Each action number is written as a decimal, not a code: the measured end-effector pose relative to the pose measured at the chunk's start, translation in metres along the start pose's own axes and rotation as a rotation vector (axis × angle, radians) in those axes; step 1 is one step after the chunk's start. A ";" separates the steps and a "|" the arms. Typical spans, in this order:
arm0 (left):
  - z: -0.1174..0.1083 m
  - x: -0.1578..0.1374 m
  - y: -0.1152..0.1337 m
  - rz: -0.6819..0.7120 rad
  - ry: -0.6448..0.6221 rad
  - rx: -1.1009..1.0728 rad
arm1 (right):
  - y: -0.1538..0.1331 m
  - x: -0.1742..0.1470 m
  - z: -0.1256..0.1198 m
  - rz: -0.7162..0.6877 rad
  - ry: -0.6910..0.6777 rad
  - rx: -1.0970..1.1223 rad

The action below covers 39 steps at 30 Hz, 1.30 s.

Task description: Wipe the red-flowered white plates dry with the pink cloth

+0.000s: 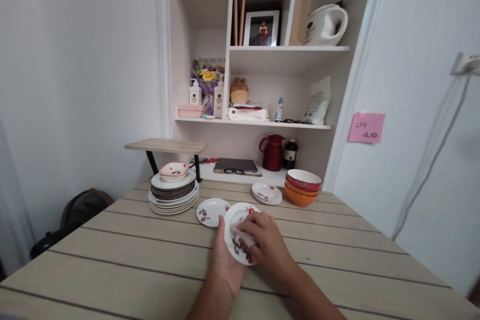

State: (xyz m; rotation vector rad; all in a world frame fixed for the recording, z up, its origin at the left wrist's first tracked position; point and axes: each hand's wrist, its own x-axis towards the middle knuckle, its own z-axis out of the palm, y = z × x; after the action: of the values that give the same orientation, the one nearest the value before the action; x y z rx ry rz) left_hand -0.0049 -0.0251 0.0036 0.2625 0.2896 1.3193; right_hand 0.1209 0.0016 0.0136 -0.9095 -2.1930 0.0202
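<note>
My left hand (224, 260) holds a small white plate (233, 216) with red flowers, its thumb over the left rim and the other fingers hidden beneath. The plate is tilted up towards me above the table. In my right hand (268, 240) is a crumpled pale pink cloth or tissue (243, 238), pressed against the plate's face. Just behind, a matching flowered plate (212, 211) lies flat on the table, partly covered by the held one. Farther back to the right sits a short stack of similar small plates (267, 193).
On the left stands a tall stack of plates (174, 205) topped by a strawberry-patterned bowl (174, 170), beside a small raised stand (165, 146). Orange and red bowls (302, 192) are nested at right. Behind are a red jug (273, 154), a dark bottle (290, 155) and a laptop (235, 164) with glasses.
</note>
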 end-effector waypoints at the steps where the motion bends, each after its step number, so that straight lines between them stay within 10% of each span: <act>1: 0.000 0.000 -0.002 -0.018 -0.002 0.009 | 0.004 0.001 -0.002 0.057 0.060 -0.016; 5: -0.005 0.005 -0.005 -0.039 0.021 0.045 | 0.016 0.004 -0.014 0.279 0.260 0.089; 10: -0.009 0.009 -0.003 -0.014 -0.004 0.080 | 0.011 0.004 -0.010 0.521 0.032 0.821; 13: -0.001 0.008 -0.010 0.001 0.015 0.134 | 0.015 0.006 -0.002 0.677 0.139 0.996; 24: -0.015 0.016 -0.011 0.652 0.167 0.753 | 0.047 0.005 -0.013 0.819 0.453 0.765; 34: -0.013 0.008 -0.029 1.091 0.005 1.951 | 0.065 -0.002 -0.039 0.881 0.443 0.851; 39: -0.008 0.010 -0.019 0.899 -0.294 1.799 | 0.043 0.003 -0.029 0.839 0.279 1.030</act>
State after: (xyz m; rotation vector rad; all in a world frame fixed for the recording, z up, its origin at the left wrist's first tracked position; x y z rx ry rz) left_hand 0.0118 -0.0191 -0.0110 2.2724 1.1446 1.4629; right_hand 0.1645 0.0284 0.0243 -1.0132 -1.1200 1.2064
